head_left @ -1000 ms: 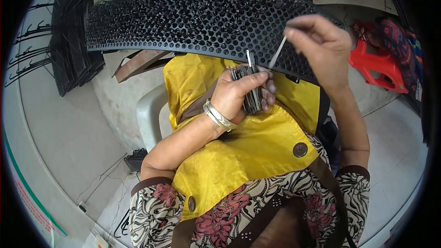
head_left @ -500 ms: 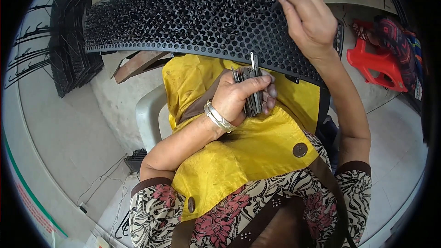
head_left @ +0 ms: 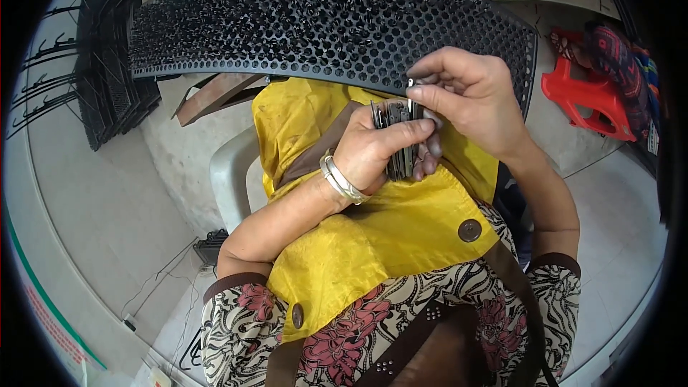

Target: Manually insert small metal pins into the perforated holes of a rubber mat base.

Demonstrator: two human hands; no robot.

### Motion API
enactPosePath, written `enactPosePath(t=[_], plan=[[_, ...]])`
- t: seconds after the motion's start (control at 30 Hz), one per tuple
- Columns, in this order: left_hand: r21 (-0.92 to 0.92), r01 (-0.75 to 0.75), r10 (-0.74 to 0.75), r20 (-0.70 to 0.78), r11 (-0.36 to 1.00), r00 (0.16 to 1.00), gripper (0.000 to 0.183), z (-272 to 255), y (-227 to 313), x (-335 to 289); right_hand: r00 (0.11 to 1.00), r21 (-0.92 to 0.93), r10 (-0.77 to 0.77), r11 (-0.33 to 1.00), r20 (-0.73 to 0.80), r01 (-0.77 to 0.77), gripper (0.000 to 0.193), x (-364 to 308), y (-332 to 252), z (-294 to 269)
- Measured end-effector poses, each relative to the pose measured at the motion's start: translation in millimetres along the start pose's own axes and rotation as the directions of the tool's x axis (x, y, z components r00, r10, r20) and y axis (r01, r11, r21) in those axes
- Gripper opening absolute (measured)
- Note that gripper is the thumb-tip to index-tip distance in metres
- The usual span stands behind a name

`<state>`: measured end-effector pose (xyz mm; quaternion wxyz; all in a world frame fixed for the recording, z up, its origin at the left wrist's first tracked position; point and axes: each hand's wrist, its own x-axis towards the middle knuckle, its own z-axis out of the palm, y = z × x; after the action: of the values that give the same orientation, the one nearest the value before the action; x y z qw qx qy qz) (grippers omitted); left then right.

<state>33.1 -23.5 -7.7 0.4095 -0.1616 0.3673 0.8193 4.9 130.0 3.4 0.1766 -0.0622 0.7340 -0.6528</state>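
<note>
Left hand (head_left: 373, 154) clamped tight on a bunch of metal strips (head_left: 396, 140), just under the black panel with holes (head_left: 322, 25). Right hand (head_left: 466, 97) fingers pinched together on 1 strip – best pulled out slow and straight, bunch kept steady – no wobble.

Perforated panel (head_left: 322, 25) lies behind stool (head_left: 584, 97)
</note>
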Motion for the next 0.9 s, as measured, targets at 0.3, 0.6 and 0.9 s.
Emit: enactPosePath(t=[0.3,0.6,0.9], plan=[[-0.049,-0.021,0.016,-0.105,0.999,0.994,0.013,-3.9,-1.2,4.8,0.907,-0.202,-0.154,0.976,-0.392,0.079,0.009,7.6,0.8,-15.3],[-0.047,-0.022,0.017,-0.1,0.999,0.995,0.011,-6.1,-2.3,6.0,0.624,-0.517,-0.567,0.806,-0.538,0.287,0.009,38.6,1.5,-24.7],[-0.083,0.012,-0.019,-0.088,0.996,0.996,0.012,-2.7,0.4,3.6,0.552,-0.883,-0.826,0.169,0.115,0.437,0.019,51.8,27.3,-24.6]])
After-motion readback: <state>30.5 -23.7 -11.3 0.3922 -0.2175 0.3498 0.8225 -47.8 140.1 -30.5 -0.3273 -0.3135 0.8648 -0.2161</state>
